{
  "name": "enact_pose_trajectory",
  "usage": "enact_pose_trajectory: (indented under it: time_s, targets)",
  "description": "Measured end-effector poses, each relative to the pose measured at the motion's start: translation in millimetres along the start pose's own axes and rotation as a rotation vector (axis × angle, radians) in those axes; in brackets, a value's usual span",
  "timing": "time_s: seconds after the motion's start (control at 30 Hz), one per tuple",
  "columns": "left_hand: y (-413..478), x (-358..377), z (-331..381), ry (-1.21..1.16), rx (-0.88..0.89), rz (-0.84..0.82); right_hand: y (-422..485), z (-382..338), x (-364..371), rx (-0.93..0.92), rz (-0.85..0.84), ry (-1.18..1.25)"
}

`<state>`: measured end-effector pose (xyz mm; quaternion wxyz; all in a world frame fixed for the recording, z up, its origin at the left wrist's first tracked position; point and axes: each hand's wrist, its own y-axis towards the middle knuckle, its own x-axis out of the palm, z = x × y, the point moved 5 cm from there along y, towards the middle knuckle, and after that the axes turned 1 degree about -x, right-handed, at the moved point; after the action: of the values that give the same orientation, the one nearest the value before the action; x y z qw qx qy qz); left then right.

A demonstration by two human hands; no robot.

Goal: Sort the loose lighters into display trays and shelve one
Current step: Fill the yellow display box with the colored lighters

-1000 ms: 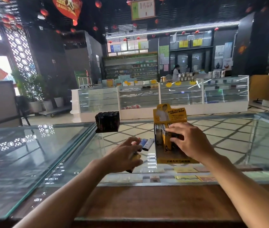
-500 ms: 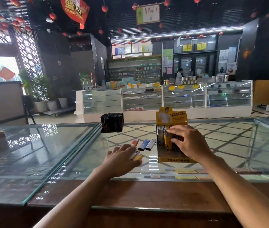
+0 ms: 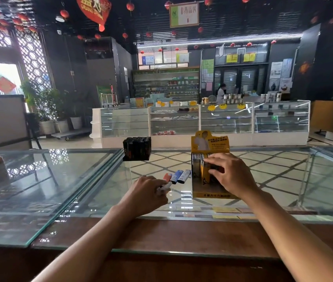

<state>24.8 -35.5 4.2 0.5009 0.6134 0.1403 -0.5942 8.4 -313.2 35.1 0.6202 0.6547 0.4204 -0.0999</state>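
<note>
Red and blue lighters (image 3: 176, 176) pointed away just beyond my left hand (image 3: 146, 193), pinching a pale lighter (image 3: 165, 187); my right hand (image 3: 231, 177) gripped the tray (image 3: 212, 194)'s upright lighters (image 3: 204, 169).

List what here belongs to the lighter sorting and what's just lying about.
Job: yellow tray, black tray, three loose lighters on the glass, pale lighter pinched in the left hand, right hand at the yellow tray.
Lying about: plants, far counters, lanterns.

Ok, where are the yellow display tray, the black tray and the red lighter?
yellow display tray (image 3: 212, 195), head view, front wall.
black tray (image 3: 137, 148), head view, front face.
red lighter (image 3: 167, 177), head view, middle of its body.
</note>
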Motion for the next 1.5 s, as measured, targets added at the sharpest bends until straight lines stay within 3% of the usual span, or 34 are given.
enact_pose_trajectory:
  time_s: [0.23, 0.53, 0.77, 0.87, 1.03, 1.17, 1.33, 1.5]
  targets:
    - [-5, 0, -1, 0.016, -0.038, 0.022, 0, -2, 0, -0.001, -0.003, -0.01]
    - [-3, 3, 8, 0.273, 0.09, 0.038, 1, -5, -2, -0.011, 0.007, -0.011]
    - [-2, 2, 3, 0.234, 0.183, 0.066, 2, -6, -2, -0.012, 0.005, -0.018]
    - [6, 3, -5, 0.091, 0.198, 0.038, 1, -6, -2, -0.01, 0.001, -0.015]
    - [16, -10, -12, -0.304, 0.078, -0.011, 3, -9, -2, -0.044, 0.009, -0.049]
    - [25, -15, 2, -0.746, -0.065, -0.08, 4, -20, -8, -0.104, 0.101, -0.182]
    - [44, -8, 28, -1.046, -0.074, -0.199, 6, -39, -12, -0.204, 0.1, 0.014]
    - [55, 6, 49, -1.157, -0.038, -0.303, 5, -39, -12, -0.221, 0.104, 0.135]
